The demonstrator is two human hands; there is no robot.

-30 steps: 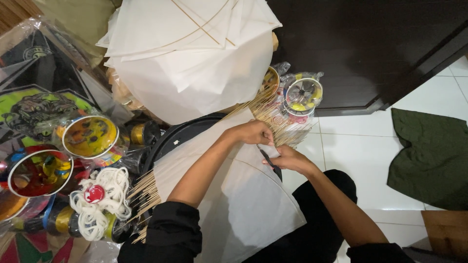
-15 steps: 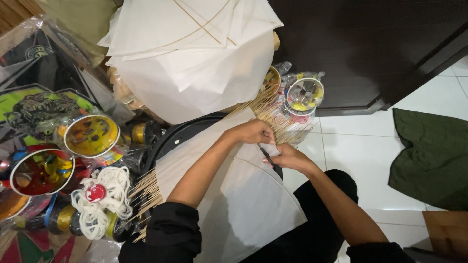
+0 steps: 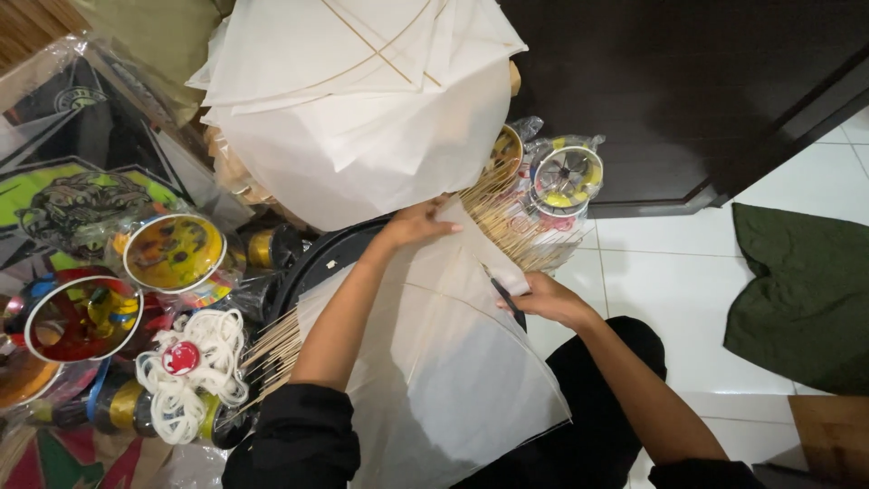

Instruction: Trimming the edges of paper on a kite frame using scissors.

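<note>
The right hand [image 3: 554, 299] is closed around a dark-handled tool [image 3: 507, 297] — apparently scissors, though the blades are too small to confirm — and holds it against the right edge of a white paper kite [image 3: 444, 362]. The left hand [image 3: 421, 220] lies flat, fingers extended and loosely together, pressing the top corner of the same kite; it grips nothing. The kite rests across the person's lap, its thin bamboo spine and curved cross-spar visible through the paper.

Nearest the camera, at lower left, a coil of white string [image 3: 195, 376] with a red centre disc lies just beside a bundle of bamboo sticks [image 3: 272, 349] that passes under the kite's left edge. Next to the string stand round spools with metallic rims [image 3: 77, 317], wrapped in clear plastic, with a second yellow-faced one [image 3: 174, 252] behind. A black round tray [image 3: 312, 263] sits under the left forearm.

Farther out, the bamboo sticks fan out from beneath the kite's top corner, touching a packaged spool [image 3: 566, 177] near the dark wooden door [image 3: 679, 91]. Above the left hand, a stack of finished white kites [image 3: 362, 100] leans — its lower edge just beside the fingers. Printed kites [image 3: 81, 195] in plastic lie at far left. A dark green cloth [image 3: 801, 290] lies on the white tiled floor [image 3: 670, 263], well apart on the right.
</note>
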